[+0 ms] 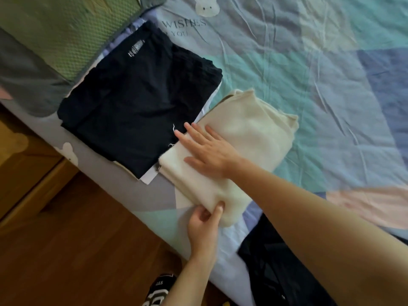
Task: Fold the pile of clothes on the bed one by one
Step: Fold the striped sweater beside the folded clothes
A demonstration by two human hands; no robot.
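Observation:
A folded cream garment (249, 131) lies on the bed near its edge. My right hand (209, 149) rests flat on top of it, fingers straight and spread. My left hand (204, 226) grips the garment's near edge, thumb on top and fingers tucked under. To the left, touching the cream garment, a folded black garment (132, 102) with a white printed label lies on top of a white one (148, 177). A dark unfolded garment (276, 268) lies at the bed's near edge, partly hidden by my right forearm.
The patterned bedsheet (309, 62) in blue, teal and pink stretches to the right. A green pillow (66, 36) and grey fabric (24, 85) lie at the upper left. Wooden floor (77, 239) and a wooden cabinet (19, 164) are beside the bed.

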